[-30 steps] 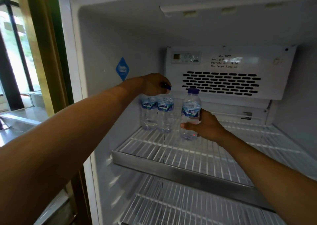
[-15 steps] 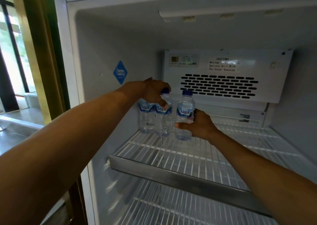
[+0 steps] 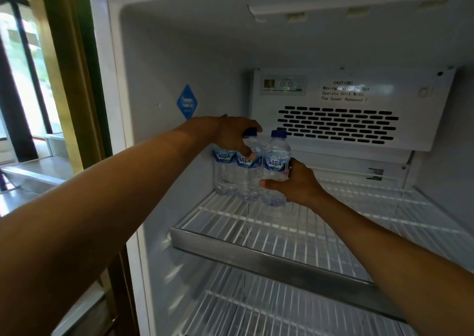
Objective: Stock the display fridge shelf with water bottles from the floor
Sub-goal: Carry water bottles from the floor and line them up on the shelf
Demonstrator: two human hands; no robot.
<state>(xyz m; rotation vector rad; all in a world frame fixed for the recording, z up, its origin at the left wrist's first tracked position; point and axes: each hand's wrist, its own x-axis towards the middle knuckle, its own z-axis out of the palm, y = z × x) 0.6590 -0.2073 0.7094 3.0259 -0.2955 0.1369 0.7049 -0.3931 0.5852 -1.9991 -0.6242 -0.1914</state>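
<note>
Clear plastic bottles stand on the wire shelf: our left hand grips two bottles from above, and our right hand clasps the third bottle just beside them. We judge placing underway; next, release and fetch more.

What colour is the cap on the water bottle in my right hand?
Dark blue, on the clear plastic water bottle; seen best in the head view.

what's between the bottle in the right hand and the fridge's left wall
Two more water bottles, standing side by side on the wire shelf under the left hand. The right hand holds the third bottle against them. Shown in the head view.
</note>
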